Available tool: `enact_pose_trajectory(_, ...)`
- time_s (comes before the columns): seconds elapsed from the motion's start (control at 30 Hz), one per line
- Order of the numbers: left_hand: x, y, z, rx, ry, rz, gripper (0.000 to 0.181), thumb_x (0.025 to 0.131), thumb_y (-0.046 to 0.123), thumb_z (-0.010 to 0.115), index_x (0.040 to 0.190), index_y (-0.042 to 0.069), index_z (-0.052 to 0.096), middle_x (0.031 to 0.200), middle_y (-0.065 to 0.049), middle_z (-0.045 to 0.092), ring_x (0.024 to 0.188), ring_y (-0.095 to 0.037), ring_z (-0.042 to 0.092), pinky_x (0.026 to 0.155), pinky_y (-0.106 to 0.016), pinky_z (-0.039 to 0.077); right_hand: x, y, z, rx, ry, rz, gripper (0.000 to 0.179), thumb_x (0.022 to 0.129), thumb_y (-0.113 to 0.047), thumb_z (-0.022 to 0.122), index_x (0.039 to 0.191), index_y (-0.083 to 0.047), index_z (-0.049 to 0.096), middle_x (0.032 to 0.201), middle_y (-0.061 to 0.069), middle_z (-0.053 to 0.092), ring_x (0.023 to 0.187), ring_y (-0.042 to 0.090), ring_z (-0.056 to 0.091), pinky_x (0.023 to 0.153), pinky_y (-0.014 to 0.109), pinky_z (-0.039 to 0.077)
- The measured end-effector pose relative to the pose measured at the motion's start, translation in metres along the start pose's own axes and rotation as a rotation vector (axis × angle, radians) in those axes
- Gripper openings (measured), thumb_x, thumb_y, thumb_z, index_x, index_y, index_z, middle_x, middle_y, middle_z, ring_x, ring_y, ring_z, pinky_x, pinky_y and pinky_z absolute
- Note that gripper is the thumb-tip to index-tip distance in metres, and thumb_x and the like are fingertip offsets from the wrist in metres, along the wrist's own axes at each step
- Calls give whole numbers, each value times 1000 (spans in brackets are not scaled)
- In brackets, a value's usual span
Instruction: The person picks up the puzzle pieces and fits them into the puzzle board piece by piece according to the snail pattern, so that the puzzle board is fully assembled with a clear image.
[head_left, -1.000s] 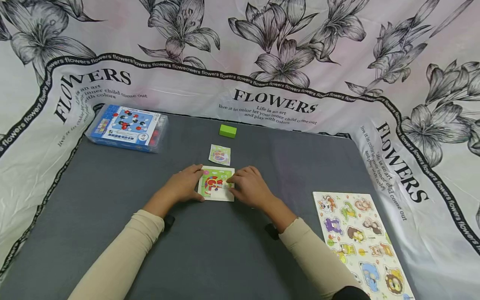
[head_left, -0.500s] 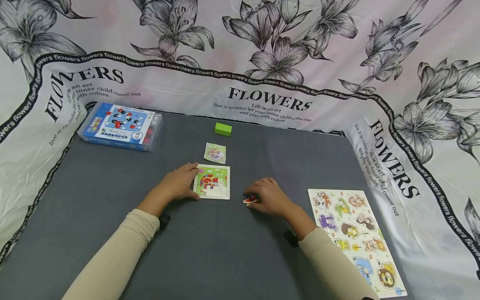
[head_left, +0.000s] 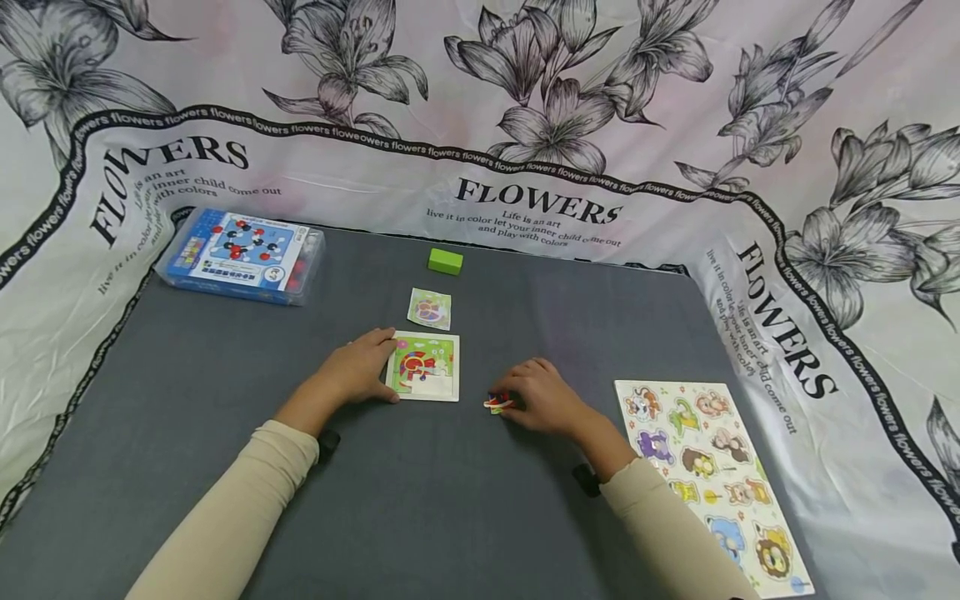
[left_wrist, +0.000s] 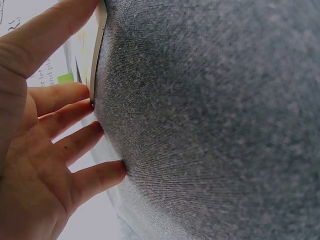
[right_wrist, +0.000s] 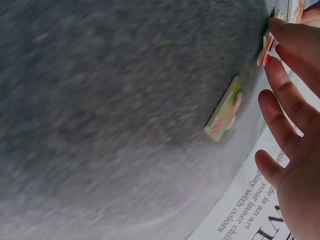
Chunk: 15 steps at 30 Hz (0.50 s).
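Observation:
A square jigsaw board (head_left: 444, 387) with a green and red picture and a bare white area lies flat on the grey table. My left hand (head_left: 352, 367) holds its left side, thumb at the near corner and index finger at the far corner. In the left wrist view the board's pale edge (left_wrist: 97, 60) shows between thumb and index finger. To the right of the board, my right hand (head_left: 542, 398) pinches a small red jigsaw piece (head_left: 497, 403) between thumb and fingertips. Another green and pink piece (right_wrist: 224, 112) lies on the table below that hand in the right wrist view.
A small picture card (head_left: 430, 310) lies just beyond the board, with a green block (head_left: 446, 261) behind it. At the back left stands a blue plastic case (head_left: 240, 257). A large animal puzzle board (head_left: 705, 450) lies right, near my right forearm.
My right hand has left the board and moved right to the small red jigsaw piece, which it now pinches. My left hand stays at the board's left side. The head view has shifted slightly.

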<state>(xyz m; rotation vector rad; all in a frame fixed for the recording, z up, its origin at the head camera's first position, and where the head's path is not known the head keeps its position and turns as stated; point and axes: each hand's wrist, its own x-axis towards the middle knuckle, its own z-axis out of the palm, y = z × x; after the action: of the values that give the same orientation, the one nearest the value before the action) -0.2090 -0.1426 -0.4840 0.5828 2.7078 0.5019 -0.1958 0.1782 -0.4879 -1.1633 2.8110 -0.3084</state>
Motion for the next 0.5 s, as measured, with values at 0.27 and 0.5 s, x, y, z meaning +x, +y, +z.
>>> enact_pose_trajectory(0.27, -2, 2, -1, 1, -15, -14, 90, 76, 38, 82, 145, -2, 41, 155, -19, 31, 144, -38, 26, 109, -61, 31, 22, -17, -1, 18, 22, -53, 28, 82, -26, 78, 110, -21, 73, 100, -5, 67, 101, 19, 58, 101, 48, 37)
enact_pose_trajectory(0.5, -2, 0, -2, 9, 2, -22, 89, 76, 38, 83, 145, -1, 41, 155, -18, 31, 144, -37, 27, 108, -61, 32, 55, -41, 3, -18, 83, -89, 22, 86, -28, 75, 107, -21, 74, 102, -3, 67, 102, 20, 57, 102, 48, 37)
